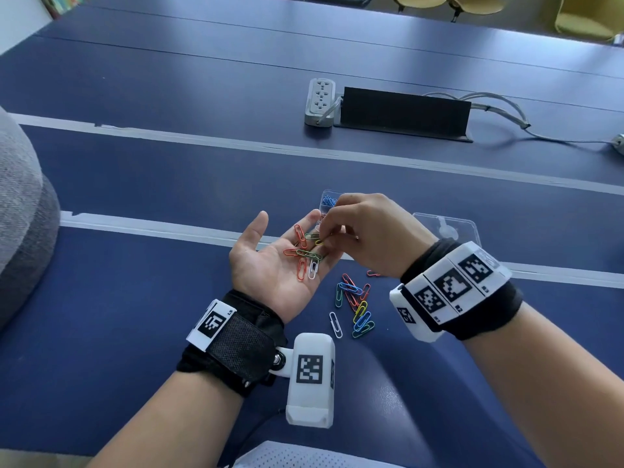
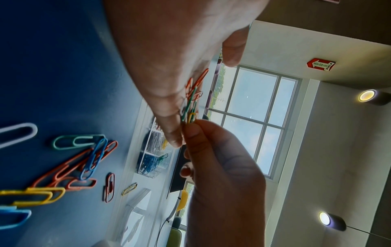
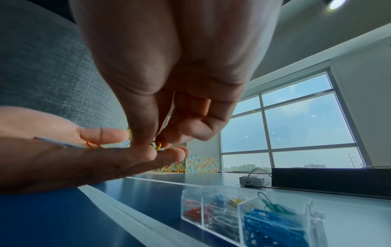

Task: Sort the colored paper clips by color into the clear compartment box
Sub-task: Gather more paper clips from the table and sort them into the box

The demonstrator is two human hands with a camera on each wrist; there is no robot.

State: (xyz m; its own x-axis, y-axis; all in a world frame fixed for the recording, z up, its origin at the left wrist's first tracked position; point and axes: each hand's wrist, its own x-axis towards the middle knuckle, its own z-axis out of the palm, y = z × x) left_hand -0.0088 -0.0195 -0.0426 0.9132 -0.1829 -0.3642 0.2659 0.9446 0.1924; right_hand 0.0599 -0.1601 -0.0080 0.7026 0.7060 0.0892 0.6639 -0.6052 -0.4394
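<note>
My left hand (image 1: pixel 280 246) lies palm up above the blue table, fingers straight, carrying several clips (image 1: pixel 302 255): red, green and white. My right hand (image 1: pixel 325 238) reaches over it from the right, and its thumb and finger pinch a yellow clip (image 1: pixel 319 242) (image 2: pixel 191 117) (image 3: pixel 158 144) lying on the left fingers. The clear compartment box (image 1: pixel 325 194) (image 3: pixel 191 193) stands just beyond the hands, mostly hidden in the head view. It holds red, white, blue, yellow and green clips in separate cells. A loose pile of mixed clips (image 1: pixel 354 305) lies on the table below the hands.
The box's clear lid (image 1: pixel 445 228) lies flat behind my right wrist. A single white clip (image 1: pixel 335 324) sits left of the pile. Farther back are a power strip (image 1: pixel 320 101), a black cable box (image 1: pixel 403 113) and grey cables. A grey cushion (image 1: pixel 20 214) is at the left edge.
</note>
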